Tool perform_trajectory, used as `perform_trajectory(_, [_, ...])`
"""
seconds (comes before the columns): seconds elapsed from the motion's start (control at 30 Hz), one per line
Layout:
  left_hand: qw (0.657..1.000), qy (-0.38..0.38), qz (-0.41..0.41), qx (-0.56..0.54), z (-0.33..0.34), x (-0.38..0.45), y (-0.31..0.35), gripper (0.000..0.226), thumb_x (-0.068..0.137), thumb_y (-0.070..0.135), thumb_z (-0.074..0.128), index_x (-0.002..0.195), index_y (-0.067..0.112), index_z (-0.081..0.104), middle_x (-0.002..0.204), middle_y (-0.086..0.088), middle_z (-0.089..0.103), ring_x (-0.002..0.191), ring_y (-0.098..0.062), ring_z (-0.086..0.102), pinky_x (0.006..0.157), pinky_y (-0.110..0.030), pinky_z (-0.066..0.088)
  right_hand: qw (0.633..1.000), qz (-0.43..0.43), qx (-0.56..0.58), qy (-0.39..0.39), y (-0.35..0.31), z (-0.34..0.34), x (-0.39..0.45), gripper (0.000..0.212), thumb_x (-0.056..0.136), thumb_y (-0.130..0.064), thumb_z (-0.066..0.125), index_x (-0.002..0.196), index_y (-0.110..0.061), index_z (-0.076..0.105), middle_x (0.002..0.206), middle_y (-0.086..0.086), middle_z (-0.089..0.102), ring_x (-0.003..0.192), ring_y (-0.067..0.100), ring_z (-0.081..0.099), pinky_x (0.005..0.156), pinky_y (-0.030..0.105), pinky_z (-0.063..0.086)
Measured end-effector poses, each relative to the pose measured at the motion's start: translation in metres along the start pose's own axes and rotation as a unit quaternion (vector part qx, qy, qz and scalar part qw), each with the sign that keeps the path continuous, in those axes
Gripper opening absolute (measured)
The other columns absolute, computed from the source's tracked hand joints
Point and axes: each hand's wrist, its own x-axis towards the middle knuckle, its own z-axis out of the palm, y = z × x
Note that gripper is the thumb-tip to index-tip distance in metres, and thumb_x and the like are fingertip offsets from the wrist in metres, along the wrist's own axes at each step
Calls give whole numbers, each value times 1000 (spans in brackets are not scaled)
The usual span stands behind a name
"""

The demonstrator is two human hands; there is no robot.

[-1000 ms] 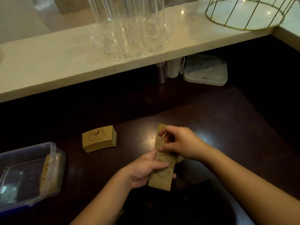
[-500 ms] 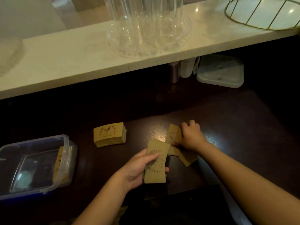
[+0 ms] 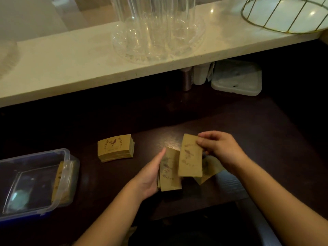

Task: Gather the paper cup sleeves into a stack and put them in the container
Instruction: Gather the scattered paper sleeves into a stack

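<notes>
Brown kraft paper cup sleeves lie and are held at the centre of the frame on a dark wooden table (image 3: pixel 266 139). Each sleeve carries a dark printed bird inside a wreath with a line of lettering beneath, too small and blurred to read. The left hand (image 3: pixel 150 176), thumb side up, cups a small bundle of sleeves (image 3: pixel 170 171) from its left edge, long axis running from the bottom of the frame toward the top. The right hand (image 3: pixel 220 148) pinches 1 single sleeve (image 3: pixel 190 155) by its upper right corner, upright in the picture and overlapping the bundle. A loose sleeve (image 3: pixel 209 171) lies flat beneath, largely hidden by the hand and the held sleeve. A squared stack of sleeves (image 3: pixel 114 148) rests left of centre, long axis left to right. At the lower left, a clear plastic container with a blue base (image 3: pixel 35 183) is cut off by the edge; more sleeves (image 3: pixel 61 183) stand on edge against its right wall, blurred through the plastic.
</notes>
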Motion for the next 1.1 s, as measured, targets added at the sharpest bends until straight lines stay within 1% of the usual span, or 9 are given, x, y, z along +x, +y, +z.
perform_trajectory(0.13, [1000, 10, 24, -17, 18, 7, -2, 36, 87, 26, 60, 119, 11, 63, 120, -24, 64, 104, -37, 62, 94, -54, 47, 996, -37, -86, 0, 16, 29, -11, 15, 81, -6, 74, 91, -15, 66, 66, 0, 60, 45, 4, 58, 49, 19, 49])
perform_trajectory(0.23, [999, 35, 35, -7, 22, 8, -4, 32, 89, 3, 52, 118, 12, 61, 108, -23, 68, 95, -37, 66, 85, -51, 52, 991, -52, -120, 41, 29, 36, -12, 20, 80, -15, 75, 98, -13, 65, 63, -4, 63, 49, 10, 60, 55, 27, 50])
perform_trajectory(0.37, [997, 64, 21, -21, 11, 4, -5, 32, 89, 6, 50, 118, 15, 59, 118, -29, 64, 107, -44, 63, 95, -63, 46, 949, -43, -253, 183, 44, 14, -14, 37, 83, -40, 69, 108, -12, 69, 86, -1, 68, 80, 14, 64, 68, 26, 49])
perform_trajectory(0.47, [995, 91, 27, -42, 1, 1, -5, 32, 89, 8, 45, 117, 14, 59, 118, -29, 62, 108, -43, 62, 90, -61, 49, 892, 32, -411, 186, 60, -2, -21, 71, 77, -61, 63, 123, -7, 56, 119, 17, 52, 115, 34, 46, 94, 41, 43])
perform_trajectory(0.57, [991, 125, 40, -40, -5, -3, -4, 31, 90, 8, 44, 116, 14, 59, 113, -24, 65, 100, -38, 65, 69, -48, 58, 853, 47, -492, 168, 74, 1, -32, 86, 68, -71, 64, 124, -7, 49, 126, 16, 43, 117, 35, 37, 98, 42, 40])
perform_trajectory(0.63, [988, 142, 48, -41, -8, -3, -4, 30, 91, 8, 44, 115, 14, 60, 111, -22, 66, 100, -37, 65, 70, -47, 58, 832, 28, -527, 171, 80, 6, -35, 88, 65, -70, 67, 125, -8, 48, 125, 15, 44, 114, 34, 37, 96, 41, 41])
perform_trajectory(0.8, [986, 155, 50, -41, -9, -5, -4, 29, 90, 8, 45, 115, 12, 60, 110, -21, 67, 100, -37, 65, 70, -47, 58, 839, 14, -511, 186, 80, 8, -32, 77, 64, -58, 77, 119, -11, 52, 122, 19, 48, 111, 37, 40, 95, 41, 37])
perform_trajectory(1.0, [982, 172, 56, -49, -9, -6, -7, 28, 90, 8, 45, 112, 13, 62, 108, -20, 68, 100, -36, 65, 69, -46, 57, 843, 79, -507, 159, 71, 5, -20, 105, 59, -59, 80, 141, -16, 30, 131, 22, 41, 119, 41, 36, 101, 44, 36])
perform_trajectory(1.1, [981, 177, 56, -53, -10, -8, -6, 28, 89, 10, 46, 112, 12, 62, 109, -21, 68, 100, -36, 65, 68, -45, 57, 863, 45, -475, 164, 67, -4, -17, 86, 69, -44, 79, 138, -12, 39, 127, 21, 53, 118, 39, 44, 98, 43, 38])
